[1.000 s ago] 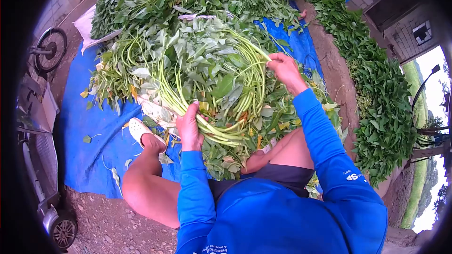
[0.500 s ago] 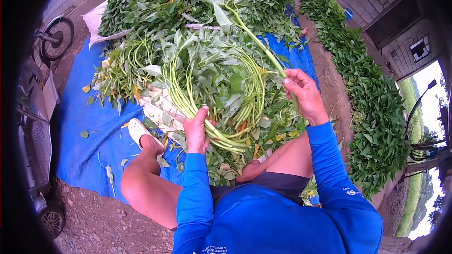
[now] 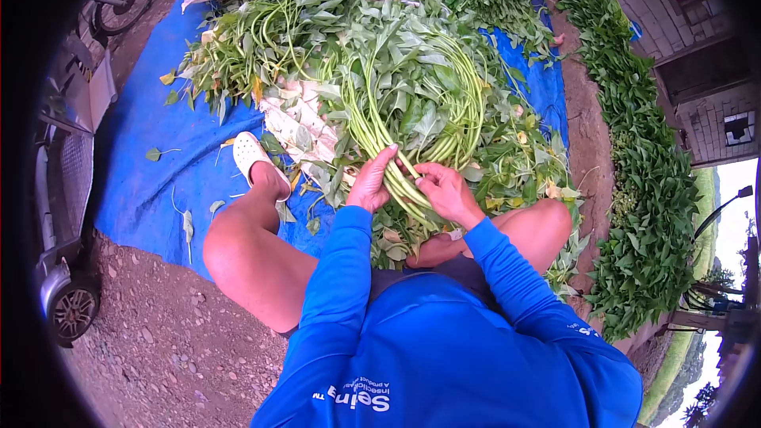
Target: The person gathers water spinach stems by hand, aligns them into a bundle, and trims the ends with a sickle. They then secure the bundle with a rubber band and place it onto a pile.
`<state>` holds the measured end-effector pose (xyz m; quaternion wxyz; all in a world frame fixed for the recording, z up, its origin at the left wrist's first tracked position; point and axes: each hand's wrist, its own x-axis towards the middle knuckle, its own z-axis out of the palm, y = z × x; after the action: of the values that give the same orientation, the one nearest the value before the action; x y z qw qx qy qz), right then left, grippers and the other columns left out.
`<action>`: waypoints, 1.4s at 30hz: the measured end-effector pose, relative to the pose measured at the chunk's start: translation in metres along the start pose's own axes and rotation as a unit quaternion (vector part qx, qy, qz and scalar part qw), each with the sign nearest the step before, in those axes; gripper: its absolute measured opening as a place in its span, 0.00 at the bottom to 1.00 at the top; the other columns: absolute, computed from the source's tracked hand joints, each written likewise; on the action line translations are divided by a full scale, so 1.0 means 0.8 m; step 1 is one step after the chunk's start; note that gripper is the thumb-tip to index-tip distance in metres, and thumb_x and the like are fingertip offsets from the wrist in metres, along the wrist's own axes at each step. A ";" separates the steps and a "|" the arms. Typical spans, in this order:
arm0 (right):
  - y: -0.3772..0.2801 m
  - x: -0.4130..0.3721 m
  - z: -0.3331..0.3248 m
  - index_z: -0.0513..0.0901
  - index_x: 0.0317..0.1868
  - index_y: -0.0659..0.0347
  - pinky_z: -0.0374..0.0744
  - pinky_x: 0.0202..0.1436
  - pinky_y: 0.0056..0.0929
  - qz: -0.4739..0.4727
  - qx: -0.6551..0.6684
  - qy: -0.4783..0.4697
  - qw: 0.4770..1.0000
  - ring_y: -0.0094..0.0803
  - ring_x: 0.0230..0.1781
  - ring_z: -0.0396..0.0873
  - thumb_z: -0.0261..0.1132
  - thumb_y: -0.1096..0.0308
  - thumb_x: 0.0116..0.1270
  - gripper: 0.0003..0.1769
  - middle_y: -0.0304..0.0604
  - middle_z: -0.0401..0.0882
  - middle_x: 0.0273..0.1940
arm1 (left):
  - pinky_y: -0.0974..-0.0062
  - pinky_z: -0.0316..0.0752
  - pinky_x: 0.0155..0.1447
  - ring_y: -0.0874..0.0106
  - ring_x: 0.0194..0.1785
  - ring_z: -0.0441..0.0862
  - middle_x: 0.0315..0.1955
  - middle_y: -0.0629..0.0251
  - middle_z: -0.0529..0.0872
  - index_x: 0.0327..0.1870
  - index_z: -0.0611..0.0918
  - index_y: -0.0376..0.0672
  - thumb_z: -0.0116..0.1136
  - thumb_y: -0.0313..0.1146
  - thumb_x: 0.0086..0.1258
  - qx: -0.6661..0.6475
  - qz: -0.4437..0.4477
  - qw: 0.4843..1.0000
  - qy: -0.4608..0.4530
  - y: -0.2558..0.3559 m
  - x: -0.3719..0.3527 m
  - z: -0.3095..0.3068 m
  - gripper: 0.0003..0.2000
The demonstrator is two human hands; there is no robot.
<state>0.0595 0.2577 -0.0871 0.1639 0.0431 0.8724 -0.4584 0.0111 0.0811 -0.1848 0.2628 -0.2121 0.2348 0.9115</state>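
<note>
Grip: left hand and right hand are close together, both closed on the stem ends of the bundle of long green leafy stalks.
Doing it well: probably keep the stem ends level and squeezed tight.
Place: centre frame, over the blue plastic tarp.
Look: pale curved stems, with leaves fanning toward the top of the frame.

The stems are smooth and a little glossy, and the leaves look matt and soft. The tarp under them is blue plastic, wrinkled, with a weak shine. The shoe is white moulded plastic or rubber, matt. The shirt is smooth blue cloth. The ground is rough earth with small stones.
</note>
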 end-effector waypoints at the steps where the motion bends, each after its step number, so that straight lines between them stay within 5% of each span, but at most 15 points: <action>1: -0.003 -0.003 0.003 0.87 0.66 0.65 0.82 0.43 0.27 0.005 -0.021 -0.002 1.000 0.23 0.35 0.82 0.68 0.67 0.78 0.20 0.36 0.88 0.35 | 0.64 0.89 0.37 0.69 0.32 0.86 0.31 0.67 0.85 0.48 0.84 0.43 0.75 0.39 0.75 -0.007 -0.038 0.999 0.009 -0.001 -0.005 0.001 0.13; 5: 0.044 0.004 0.039 0.87 0.65 0.64 0.87 0.55 0.37 -0.006 -0.012 -0.001 1.000 0.41 0.45 0.93 0.67 0.63 0.76 0.22 0.55 0.94 0.47 | 0.66 0.84 0.35 0.71 0.30 0.84 0.32 0.68 0.85 0.48 0.83 0.40 0.79 0.44 0.72 0.004 0.115 0.985 0.128 -0.032 0.017 -0.020 0.19; 6: 0.033 -0.005 0.043 0.86 0.68 0.63 0.86 0.52 0.36 -0.007 -0.054 -0.005 0.998 0.36 0.43 0.91 0.68 0.62 0.77 0.23 0.53 0.94 0.48 | 0.68 0.81 0.34 0.72 0.30 0.82 0.32 0.68 0.84 0.50 0.84 0.38 0.83 0.45 0.68 0.043 0.105 0.978 0.177 -0.037 0.019 -0.029 0.23; 8: 0.034 -0.016 0.068 0.86 0.68 0.64 0.86 0.54 0.40 -0.037 -0.053 -0.018 0.998 0.43 0.45 0.92 0.67 0.64 0.77 0.23 0.58 0.93 0.52 | 0.68 0.80 0.32 0.70 0.28 0.81 0.30 0.67 0.83 0.46 0.85 0.38 0.85 0.42 0.64 0.157 0.075 0.958 0.227 -0.045 0.020 -0.032 0.22; 10: 0.040 -0.026 0.093 0.87 0.67 0.64 0.86 0.56 0.41 -0.124 -0.071 0.030 0.989 0.47 0.47 0.92 0.66 0.64 0.77 0.22 0.61 0.92 0.54 | 0.69 0.83 0.31 0.69 0.25 0.80 0.25 0.65 0.80 0.40 0.83 0.39 0.79 0.30 0.66 0.116 0.000 0.980 0.159 -0.035 0.016 -0.045 0.12; 14: 0.012 -0.008 0.034 0.88 0.66 0.63 0.85 0.58 0.39 -0.103 0.053 -0.082 0.990 0.38 0.52 0.89 0.70 0.66 0.75 0.22 0.51 0.91 0.51 | 0.71 0.80 0.28 0.70 0.23 0.81 0.23 0.64 0.81 0.39 0.82 0.35 0.72 0.24 0.66 0.137 0.127 0.960 0.209 -0.007 0.002 -0.039 0.08; 16: 0.051 0.060 -0.013 0.85 0.68 0.65 0.85 0.58 0.37 -0.052 0.096 0.144 0.984 0.34 0.52 0.88 0.72 0.67 0.73 0.25 0.49 0.90 0.54 | 0.70 0.78 0.23 0.72 0.18 0.77 0.22 0.65 0.79 0.39 0.81 0.36 0.72 0.27 0.68 0.137 0.123 0.956 0.226 0.032 -0.023 -0.005 0.09; 17: 0.081 0.102 -0.042 0.82 0.70 0.66 0.83 0.64 0.37 0.012 0.073 0.274 0.959 0.39 0.55 0.87 0.73 0.63 0.73 0.29 0.54 0.87 0.58 | 0.70 0.78 0.22 0.72 0.17 0.76 0.22 0.65 0.79 0.39 0.80 0.36 0.73 0.28 0.68 0.147 0.138 0.953 0.228 0.045 -0.029 0.000 0.10; 18: 0.097 0.129 -0.079 0.80 0.73 0.67 0.79 0.74 0.41 0.037 -0.093 0.349 0.932 0.49 0.65 0.83 0.74 0.58 0.71 0.35 0.62 0.84 0.64 | 0.70 0.77 0.22 0.72 0.16 0.75 0.22 0.65 0.79 0.40 0.80 0.36 0.74 0.29 0.69 0.158 0.153 0.948 0.229 0.057 -0.034 0.007 0.12; 20: 0.117 0.177 -0.117 0.69 0.79 0.77 0.71 0.83 0.44 0.146 -0.101 0.365 0.914 0.60 0.76 0.75 0.79 0.45 0.62 0.56 0.70 0.74 0.74 | 0.72 0.76 0.21 0.73 0.16 0.75 0.22 0.65 0.79 0.42 0.79 0.38 0.76 0.32 0.69 0.169 0.170 0.941 0.239 0.075 -0.049 0.031 0.14; 22: 0.105 0.198 -0.124 0.68 0.78 0.78 0.73 0.82 0.42 0.200 -0.047 0.292 0.934 0.59 0.75 0.77 0.83 0.42 0.57 0.61 0.69 0.76 0.74 | 0.73 0.77 0.21 0.75 0.16 0.75 0.24 0.65 0.80 0.44 0.78 0.39 0.77 0.33 0.69 0.170 0.184 0.942 0.225 0.078 -0.051 0.033 0.16; 28: 0.103 0.214 -0.102 0.74 0.74 0.72 0.79 0.75 0.46 0.259 0.004 0.180 0.949 0.56 0.68 0.83 0.86 0.41 0.52 0.58 0.64 0.81 0.70 | 0.73 0.78 0.22 0.75 0.18 0.77 0.26 0.65 0.82 0.46 0.78 0.40 0.77 0.33 0.69 0.186 0.169 0.942 0.224 0.075 -0.045 0.031 0.16; 29: 0.107 0.218 -0.089 0.72 0.75 0.71 0.78 0.75 0.49 0.233 -0.042 0.192 0.953 0.55 0.69 0.82 0.87 0.42 0.50 0.60 0.63 0.81 0.71 | 0.78 0.76 0.22 0.79 0.18 0.74 0.21 0.71 0.77 0.42 0.80 0.42 0.76 0.33 0.71 0.195 0.165 0.938 0.234 0.071 -0.044 0.034 0.12; 37: 0.056 0.209 -0.020 0.66 0.77 0.62 0.69 0.81 0.60 0.279 -0.066 0.271 0.919 0.53 0.78 0.73 0.83 0.48 0.58 0.54 0.57 0.74 0.75 | 0.75 0.81 0.22 0.78 0.19 0.77 0.24 0.67 0.81 0.44 0.79 0.41 0.73 0.32 0.73 0.187 0.149 0.946 0.217 0.064 -0.042 0.035 0.11; 42: 0.047 0.208 -0.033 0.73 0.72 0.62 0.70 0.79 0.62 0.282 -0.079 0.262 0.920 0.55 0.78 0.72 0.80 0.54 0.59 0.44 0.57 0.72 0.76 | 0.73 0.82 0.22 0.77 0.19 0.78 0.26 0.63 0.84 0.44 0.79 0.40 0.73 0.33 0.72 0.192 0.155 0.948 0.203 0.069 -0.049 0.038 0.12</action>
<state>-0.0952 0.2883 -0.1573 0.0550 0.3929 0.8691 -0.2953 0.0010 0.0410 -0.1234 0.1005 -0.2986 0.4839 0.8165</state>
